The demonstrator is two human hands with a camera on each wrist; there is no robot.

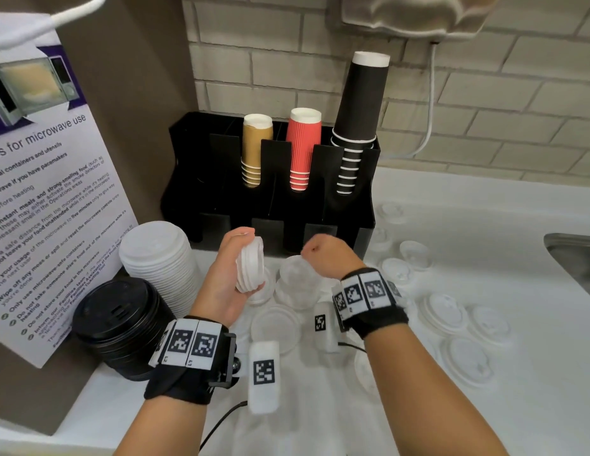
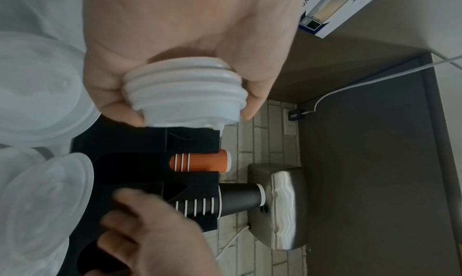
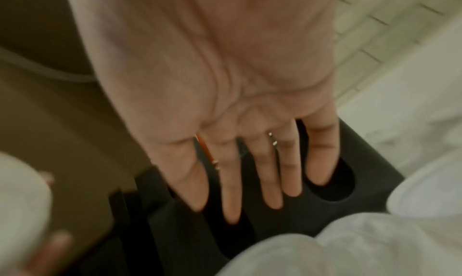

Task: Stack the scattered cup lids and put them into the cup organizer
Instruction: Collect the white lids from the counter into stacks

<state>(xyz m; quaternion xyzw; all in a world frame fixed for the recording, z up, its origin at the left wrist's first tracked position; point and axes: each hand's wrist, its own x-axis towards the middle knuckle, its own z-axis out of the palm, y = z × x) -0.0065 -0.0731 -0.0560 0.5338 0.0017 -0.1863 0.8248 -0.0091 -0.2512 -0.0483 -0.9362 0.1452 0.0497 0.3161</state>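
Note:
My left hand [image 1: 247, 258] grips a short stack of white cup lids [image 1: 252, 271] on edge, thumb on top and fingers below; the left wrist view shows the stack [image 2: 185, 90] pinched between thumb and fingers. My right hand [image 1: 320, 255] hovers empty just right of it, over translucent lids [image 1: 297, 281], its fingers [image 3: 250, 181] straight and spread. The black cup organizer [image 1: 195, 166] stands right behind both hands, with its low front slots facing me. Several loose white lids [image 1: 446, 312] lie scattered on the white counter to the right and near my wrists.
Brown, red and black cup stacks [image 1: 356, 126] fill the organizer's rear slots. A tall white lid stack [image 1: 158, 258] and a black lid stack [image 1: 119, 324] stand at left by a microwave poster [image 1: 50, 209]. A steel sink [image 1: 573, 258] lies far right.

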